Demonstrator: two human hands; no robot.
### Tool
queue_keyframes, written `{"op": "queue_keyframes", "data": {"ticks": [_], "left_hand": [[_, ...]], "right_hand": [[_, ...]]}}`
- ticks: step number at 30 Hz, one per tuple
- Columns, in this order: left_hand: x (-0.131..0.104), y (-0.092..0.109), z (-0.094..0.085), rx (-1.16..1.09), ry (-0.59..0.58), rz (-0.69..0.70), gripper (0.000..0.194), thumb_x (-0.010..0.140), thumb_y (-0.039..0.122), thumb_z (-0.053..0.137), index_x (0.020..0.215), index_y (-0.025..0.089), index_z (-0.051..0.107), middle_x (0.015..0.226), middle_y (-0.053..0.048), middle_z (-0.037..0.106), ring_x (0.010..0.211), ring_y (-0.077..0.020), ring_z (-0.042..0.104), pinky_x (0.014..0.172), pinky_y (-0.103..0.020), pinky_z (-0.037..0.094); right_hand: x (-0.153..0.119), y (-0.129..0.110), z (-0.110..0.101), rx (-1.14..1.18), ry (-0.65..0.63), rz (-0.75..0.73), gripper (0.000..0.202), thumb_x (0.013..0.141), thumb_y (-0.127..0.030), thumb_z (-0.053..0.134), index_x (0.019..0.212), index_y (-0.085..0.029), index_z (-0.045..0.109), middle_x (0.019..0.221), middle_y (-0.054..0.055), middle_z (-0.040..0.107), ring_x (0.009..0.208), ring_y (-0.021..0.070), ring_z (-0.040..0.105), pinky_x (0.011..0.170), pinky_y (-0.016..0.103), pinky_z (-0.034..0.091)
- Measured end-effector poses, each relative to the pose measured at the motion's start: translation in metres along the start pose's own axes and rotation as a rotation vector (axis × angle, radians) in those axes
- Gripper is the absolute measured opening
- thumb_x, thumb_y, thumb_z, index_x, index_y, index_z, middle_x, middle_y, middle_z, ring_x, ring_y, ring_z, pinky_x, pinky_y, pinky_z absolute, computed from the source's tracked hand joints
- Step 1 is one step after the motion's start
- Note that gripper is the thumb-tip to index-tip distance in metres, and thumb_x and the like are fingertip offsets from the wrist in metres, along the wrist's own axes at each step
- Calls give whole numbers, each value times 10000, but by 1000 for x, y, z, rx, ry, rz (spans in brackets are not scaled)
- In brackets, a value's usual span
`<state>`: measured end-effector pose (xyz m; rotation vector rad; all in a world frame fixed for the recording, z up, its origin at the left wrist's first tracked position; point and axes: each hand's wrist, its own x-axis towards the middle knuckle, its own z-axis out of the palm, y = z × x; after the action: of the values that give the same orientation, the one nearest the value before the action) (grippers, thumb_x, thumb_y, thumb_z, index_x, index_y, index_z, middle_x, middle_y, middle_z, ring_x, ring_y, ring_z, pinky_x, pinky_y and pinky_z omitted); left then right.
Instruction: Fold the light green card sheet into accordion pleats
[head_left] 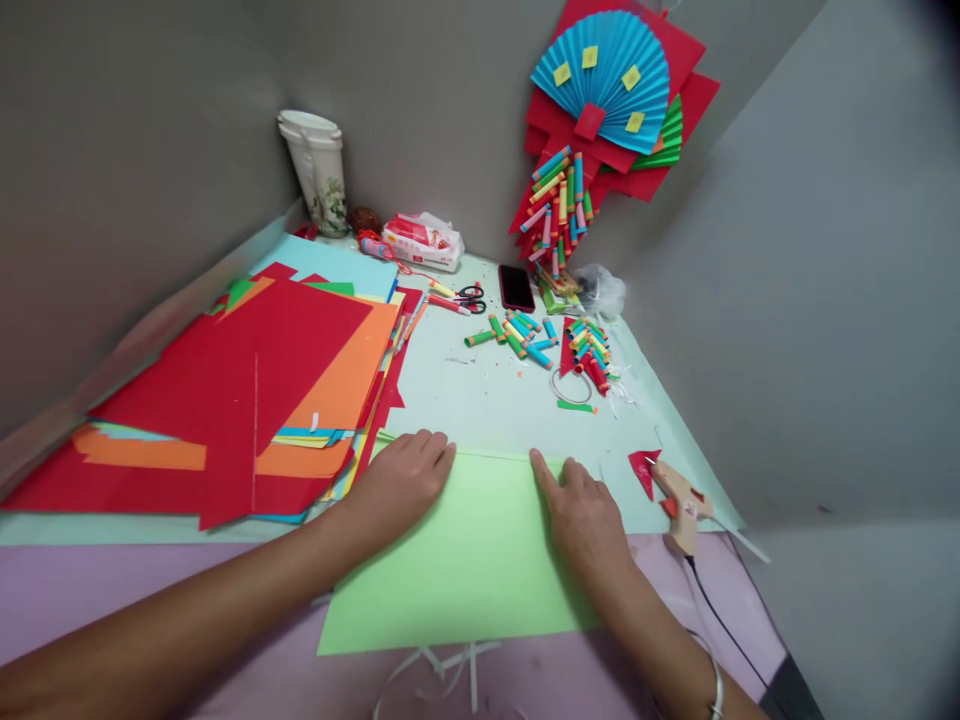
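Edge Alignment and Pressing: Green Sheet

Sheet position: the light green sheet (465, 570) lies flat in front of the person, its far part over the pale cover (457, 405) and its near part over the mauve table (67, 600). A narrow band (491, 456) runs along its far edge; it appears to be a fold.

Grip status: the left hand (409, 480) rests palm down at the far left part of the edge, fingers together. The right hand (589, 520) reaches the same edge farther right, one finger extended. Whether either grip is pinching paper cannot be determined.

Procedure: 
1. Keep the band equal in width from end to end. 
2. Anchor with the left hand; press outward with the right fingertip. 
3. Apply light, even pressure, and check both corners for skew.

Caution: uneven pressure could wrinkle the sheet.

Surroundings: the stack of coloured paper (300, 350) lies to the left, close to the sheet's far left corner. Scissors (472, 298) and paper tubes (517, 335) lie beyond. The glue gun (685, 510) lies to the right; keep the right forearm away from its nozzle.
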<state>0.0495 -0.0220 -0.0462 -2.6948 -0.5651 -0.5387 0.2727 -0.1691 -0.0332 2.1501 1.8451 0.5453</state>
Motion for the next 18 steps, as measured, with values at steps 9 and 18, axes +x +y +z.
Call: {"op": "queue_keyframes", "data": {"ticks": [9,18], "left_hand": [[-10,9,-2,5,-118,-65,349,904,21,486,1228,84,600,915,-87,612,860,-222,562,772,-355,466],[-9,11,-12,14,-184,-47,399,896,-7,444,1260,34,603,972,-117,663,952,-228,596,863,-355,493]], "right_hand": [[-4,0,6,-15,75,7,716,791,73,475,1426,-252,530,927,94,588,724,193,591,596,289,417],[-6,2,8,-46,114,-3,732,755,76,472,1406,-254,533,894,68,570,609,162,531,550,280,404]]}}
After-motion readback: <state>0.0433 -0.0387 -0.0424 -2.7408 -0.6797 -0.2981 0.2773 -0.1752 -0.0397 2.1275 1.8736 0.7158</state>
